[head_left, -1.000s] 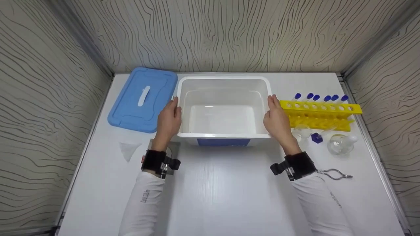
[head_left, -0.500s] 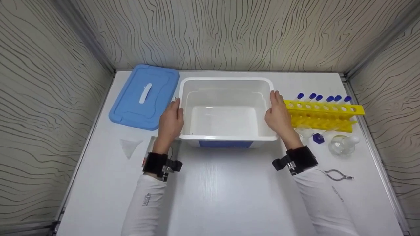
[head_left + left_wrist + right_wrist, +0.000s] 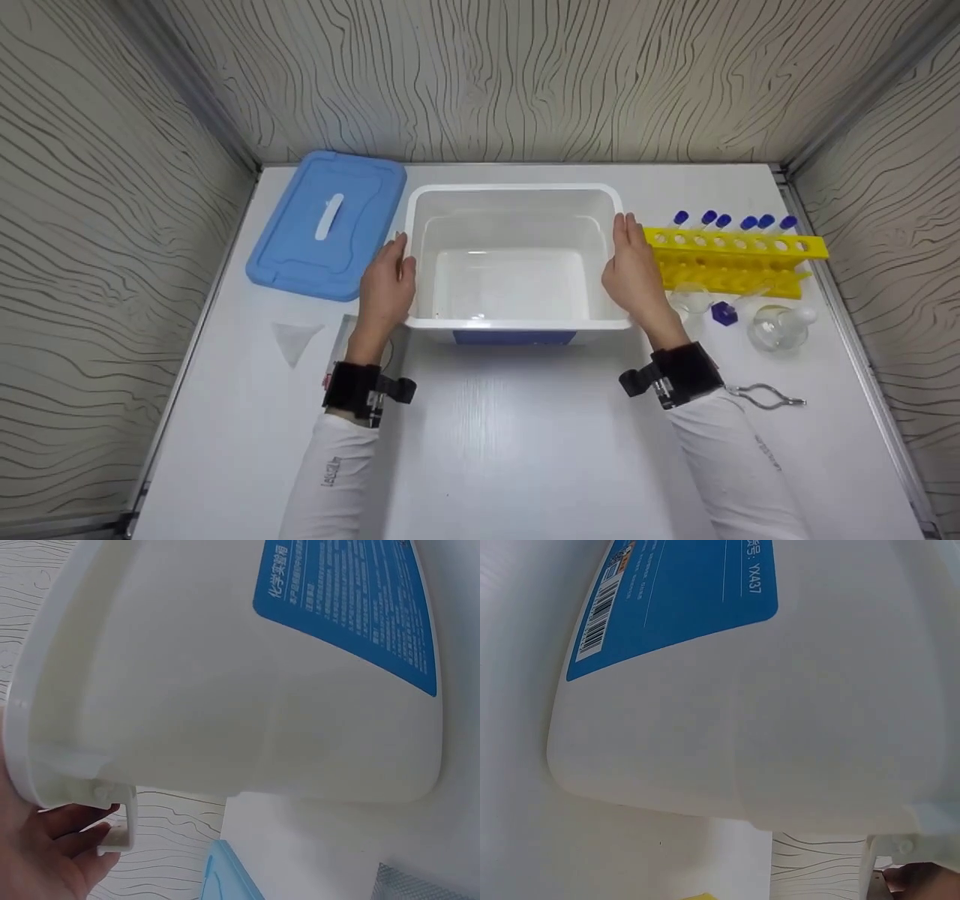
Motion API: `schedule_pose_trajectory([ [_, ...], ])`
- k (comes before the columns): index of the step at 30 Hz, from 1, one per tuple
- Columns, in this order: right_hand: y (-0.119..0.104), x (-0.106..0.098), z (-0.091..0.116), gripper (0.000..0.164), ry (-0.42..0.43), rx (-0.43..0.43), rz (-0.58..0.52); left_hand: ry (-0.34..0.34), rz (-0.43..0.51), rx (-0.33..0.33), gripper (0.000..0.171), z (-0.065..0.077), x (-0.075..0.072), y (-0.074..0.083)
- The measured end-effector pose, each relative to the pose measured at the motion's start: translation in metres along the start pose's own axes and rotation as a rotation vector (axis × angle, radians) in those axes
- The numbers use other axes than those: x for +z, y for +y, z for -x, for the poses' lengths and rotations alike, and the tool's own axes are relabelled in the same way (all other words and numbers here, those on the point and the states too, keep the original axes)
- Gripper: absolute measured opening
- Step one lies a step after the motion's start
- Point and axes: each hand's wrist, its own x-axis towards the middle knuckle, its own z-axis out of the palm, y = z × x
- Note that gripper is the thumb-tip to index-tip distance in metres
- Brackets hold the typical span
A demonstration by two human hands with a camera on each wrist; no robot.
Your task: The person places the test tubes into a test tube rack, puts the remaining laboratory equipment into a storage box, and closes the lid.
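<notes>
Between my hands, at the middle of the table, stands a white plastic storage box [image 3: 517, 325], uncovered, with nothing large inside. My left hand [image 3: 386, 285] grips its left side; in the left wrist view, curled fingers [image 3: 82, 840] hook around a white side clasp [image 3: 132, 817] beneath the rim. At the opposite side my right hand [image 3: 634, 277] holds the box with its thumb toward the rim. Only a few of that hand's fingers [image 3: 930, 881] show in the right wrist view, at another clasp [image 3: 870, 862]. A blue printed label [image 3: 352, 607] covers the box's front.
A blue lid [image 3: 300, 240] lies left of the box, above a clear funnel [image 3: 295, 341]. At right stand a yellow rack [image 3: 727, 281] with several blue-capped tubes, a glass flask [image 3: 776, 330] and metal tongs [image 3: 769, 397]. A flat packet [image 3: 397, 349] lies partly under my left forearm.
The box has shifted slightly toward me, and both hands have come along with it, keeping their hold. The camera view has wobbled a little. The lid and the rack stay in place.
</notes>
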Motion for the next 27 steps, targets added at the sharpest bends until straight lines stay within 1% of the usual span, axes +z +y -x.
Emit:
schedule_pose_trajectory([
  [5, 0.002, -0.001, 0.000, 0.061, -0.004, 0.019, -0.016, -0.029, 0.091, -0.039, 0.047, 0.001, -0.002, -0.002],
  [8, 0.003, 0.000, 0.000, 0.062, -0.003, 0.023, -0.016, -0.013, 0.102, -0.042, 0.047, 0.005, -0.005, -0.006],
  [12, 0.003, 0.001, 0.000, 0.062, 0.003, 0.026, -0.008, 0.041, 0.099, -0.025, 0.045, 0.011, -0.012, -0.020],
  [15, 0.002, 0.001, 0.000, 0.062, 0.001, 0.030, -0.003, 0.051, 0.101, -0.065, 0.045, 0.014, -0.018, -0.034],
  [18, 0.001, 0.001, 0.000, 0.062, -0.002, 0.027, -0.004, 0.033, 0.048, -0.131, 0.047, 0.018, -0.021, -0.049],
  [22, 0.000, 0.001, -0.001, 0.062, -0.001, 0.024, -0.002, -0.038, -0.071, -0.206, 0.052, 0.025, -0.020, -0.072],
  [24, 0.000, 0.001, -0.001, 0.062, -0.001, 0.021, 0.004, -0.072, -0.124, -0.235, 0.055, 0.028, -0.017, -0.082],
  [27, 0.000, 0.000, -0.001, 0.062, 0.003, 0.013, 0.017, -0.100, -0.200, -0.244, 0.060, 0.033, -0.012, -0.094],
])
